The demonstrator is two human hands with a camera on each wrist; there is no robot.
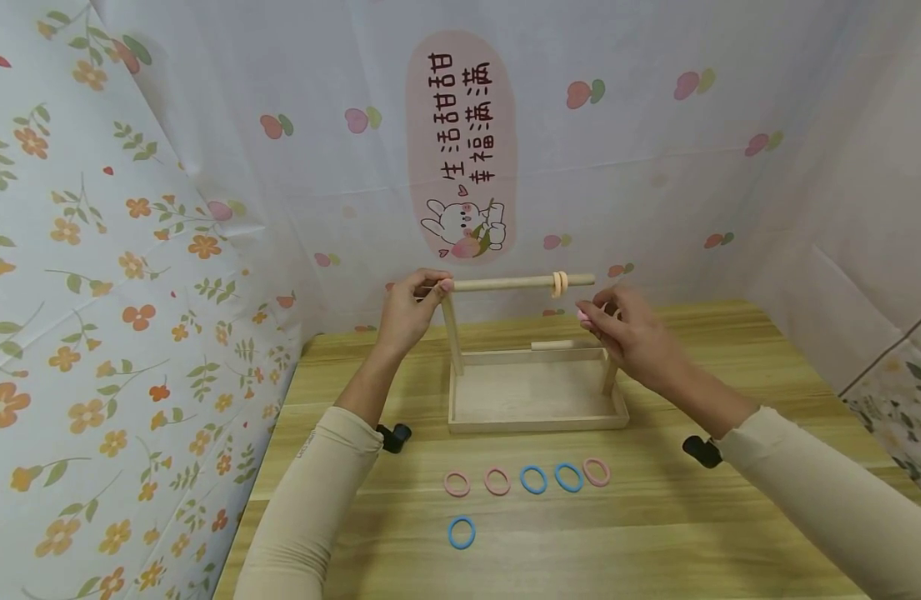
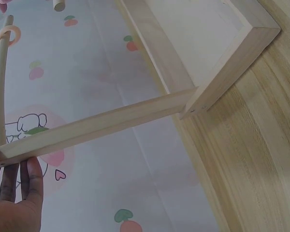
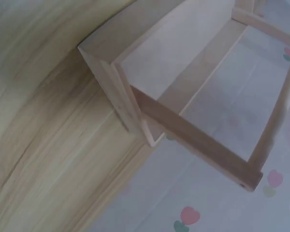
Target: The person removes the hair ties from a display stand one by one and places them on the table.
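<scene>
A wooden stand with a shallow tray base has a tall left post carrying a long rod. My left hand grips the top of that post, where the rod joins it. Two pale orange rings hang on the rod near its free right end. Just below and right of that end, my right hand pinches a pink ring, partly hidden by the fingers. A shorter post on the right side carries a lower rod pointing left.
In front of the stand, pink rings and blue rings lie in a row on the wooden table, with another blue ring nearer. A printed cloth hangs behind. Black devices show at both wrists.
</scene>
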